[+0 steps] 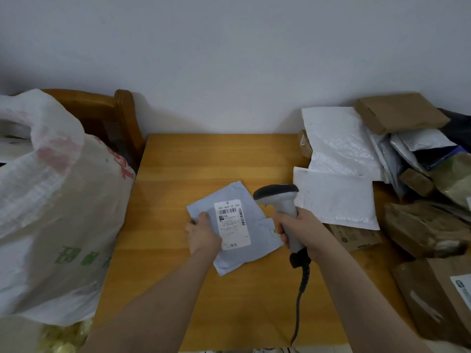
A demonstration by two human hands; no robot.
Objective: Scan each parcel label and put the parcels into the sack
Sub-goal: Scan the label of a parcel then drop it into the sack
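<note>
A pale blue mailer parcel [251,231] lies over the middle of the wooden table [178,169], its white barcode label [232,223] facing up. My left hand [202,234] grips the parcel's left edge. My right hand [300,229] is closed around the handle of a grey barcode scanner [279,198], whose dark head points left at the label from just beside the parcel. The scanner's black cable [299,296] trails down toward the table's near edge. A large white woven sack [51,200] with red and green print stands at the left.
A heap of parcels fills the right side: white bubble mailers [336,154], a brown cardboard box [400,112], grey bags and brown paper packages [423,225]. A wooden chair back [122,115] rises behind the sack. A plain wall stands behind the table.
</note>
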